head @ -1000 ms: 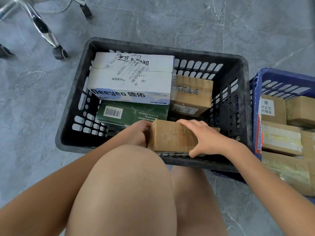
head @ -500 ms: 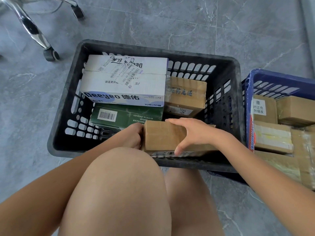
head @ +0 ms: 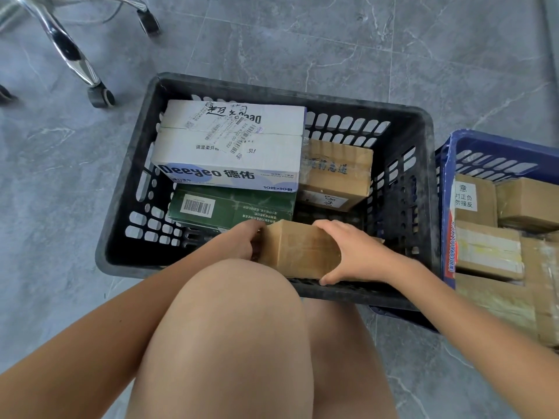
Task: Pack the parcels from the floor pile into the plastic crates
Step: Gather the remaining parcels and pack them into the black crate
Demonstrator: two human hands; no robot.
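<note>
The right hand (head: 357, 252) has slid rightward along the brown parcel (head: 298, 251); both it and the left hand (head: 242, 241) grasp it inside the black crate (head: 127, 189).

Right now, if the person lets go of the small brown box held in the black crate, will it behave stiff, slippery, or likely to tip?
The small brown box probably stays stiff: its cardboard edges look straight under the left hand and right hand. Its glossy tape may make it a little slippery. Being squat and flat-sided, it seems unlikely to roll or tip inside the black crate.
</note>
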